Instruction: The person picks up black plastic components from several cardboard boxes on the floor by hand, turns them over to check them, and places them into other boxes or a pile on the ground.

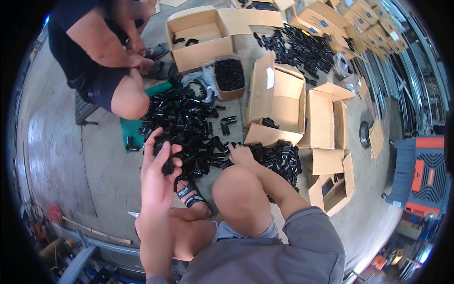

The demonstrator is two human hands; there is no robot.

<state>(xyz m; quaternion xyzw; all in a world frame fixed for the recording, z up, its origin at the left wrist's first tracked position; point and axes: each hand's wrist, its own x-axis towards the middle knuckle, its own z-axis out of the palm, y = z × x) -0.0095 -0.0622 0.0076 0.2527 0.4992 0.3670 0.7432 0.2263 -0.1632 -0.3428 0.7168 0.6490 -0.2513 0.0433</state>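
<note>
My left hand (161,163) is raised in front of the pile, its fingers curled round a short black fitting (168,164). That piece is partly hidden by the fingers. Below and beyond it spreads a large heap of glossy black pipe-like fittings (189,123), some elbow-shaped. My right hand (242,155) reaches down between this heap and a smaller pile of black fittings (281,161) to the right. Its fingers are bent together down among the pieces, and what they grip is hidden.
A co-worker (106,61) sits at the far left. Open cardboard boxes (283,102) stand right of the heap, another (201,42) behind it. A box of small black parts (229,75) stands beyond. Green sheet (130,132) lies under the heap. A grey-orange case (418,175) stands right.
</note>
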